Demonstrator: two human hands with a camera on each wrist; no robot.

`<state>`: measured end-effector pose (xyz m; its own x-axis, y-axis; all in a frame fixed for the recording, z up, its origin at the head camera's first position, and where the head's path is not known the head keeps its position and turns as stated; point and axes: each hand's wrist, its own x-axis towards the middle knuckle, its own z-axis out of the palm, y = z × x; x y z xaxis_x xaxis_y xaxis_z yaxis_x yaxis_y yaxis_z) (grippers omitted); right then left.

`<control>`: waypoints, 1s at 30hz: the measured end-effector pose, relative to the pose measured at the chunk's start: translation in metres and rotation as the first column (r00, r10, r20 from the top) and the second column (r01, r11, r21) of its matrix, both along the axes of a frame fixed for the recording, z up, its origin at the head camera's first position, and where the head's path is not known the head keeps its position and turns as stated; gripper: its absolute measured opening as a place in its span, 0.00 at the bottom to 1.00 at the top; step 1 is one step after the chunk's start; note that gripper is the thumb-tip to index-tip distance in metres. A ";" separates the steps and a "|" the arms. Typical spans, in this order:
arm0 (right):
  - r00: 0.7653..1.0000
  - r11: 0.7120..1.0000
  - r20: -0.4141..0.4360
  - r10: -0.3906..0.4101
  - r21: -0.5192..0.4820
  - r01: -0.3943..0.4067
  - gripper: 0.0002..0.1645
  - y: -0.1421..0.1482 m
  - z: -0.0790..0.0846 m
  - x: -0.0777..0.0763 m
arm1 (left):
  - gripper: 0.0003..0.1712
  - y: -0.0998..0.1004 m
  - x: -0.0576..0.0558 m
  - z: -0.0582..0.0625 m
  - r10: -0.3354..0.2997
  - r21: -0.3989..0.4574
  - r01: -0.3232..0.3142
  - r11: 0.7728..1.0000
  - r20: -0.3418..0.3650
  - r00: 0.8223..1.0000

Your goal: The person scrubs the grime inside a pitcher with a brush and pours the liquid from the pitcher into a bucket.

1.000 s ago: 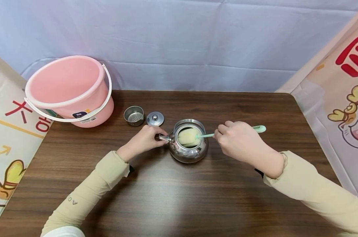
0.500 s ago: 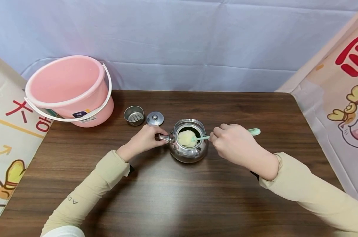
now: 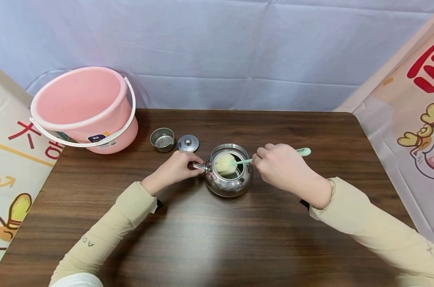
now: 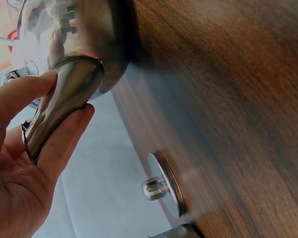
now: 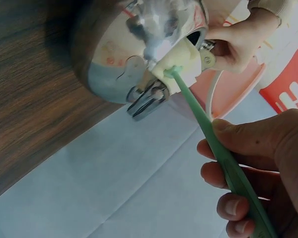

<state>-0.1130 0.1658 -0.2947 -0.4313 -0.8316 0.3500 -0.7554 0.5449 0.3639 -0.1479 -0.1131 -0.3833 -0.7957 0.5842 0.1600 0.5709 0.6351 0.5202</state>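
A shiny steel kettle [image 3: 228, 188] stands lidless on the table, its round mouth facing up. My left hand [image 3: 173, 168] holds its spout [image 4: 69, 94], thumb on one side and fingers on the other. The right hand [image 3: 284, 166] grips the pale green handle [image 5: 216, 141] of a sponge brush. The brush's pale yellow sponge head [image 3: 224, 162] sits in the kettle's mouth, towards the spout side, with its lower part hidden inside. Beyond the left hand lie the kettle's knobbed lid [image 3: 188, 144] and a round metal strainer [image 3: 163, 146] with a perforated bottom.
A pink bucket [image 3: 114, 139] with a white handle stands at the back left of the brown wooden table [image 3: 217, 239]. Behind the table hangs a pale blue cloth [image 3: 217, 52]. Printed panels flank both sides.
The right hand has moved left with the brush. The sponge head has shifted left and turned within the kettle's mouth. Left hand and kettle have stayed put.
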 end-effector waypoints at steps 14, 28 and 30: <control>1.000 1.000 0.013 -0.013 0.001 0.013 0.05 0.007 0.000 -0.003 | 0.09 0.000 0.000 0.001 -0.002 0.000 0.002 1.000 0.006 1.000; 1.000 1.000 -0.006 -0.018 0.010 0.018 0.05 0.012 0.001 0.005 | 0.09 0.000 0.000 0.001 0.000 -0.005 0.000 1.000 0.001 1.000; 1.000 1.000 -0.009 -0.017 0.014 0.017 0.05 0.012 0.002 0.007 | 0.09 0.000 0.000 0.002 0.000 -0.005 0.000 1.000 0.002 1.000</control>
<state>-0.1062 0.1777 -0.2929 -0.4423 -0.8290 0.3422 -0.7427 0.5524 0.3784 -0.1479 -0.1127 -0.3816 -0.7959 0.5852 0.1551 0.5698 0.6375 0.5185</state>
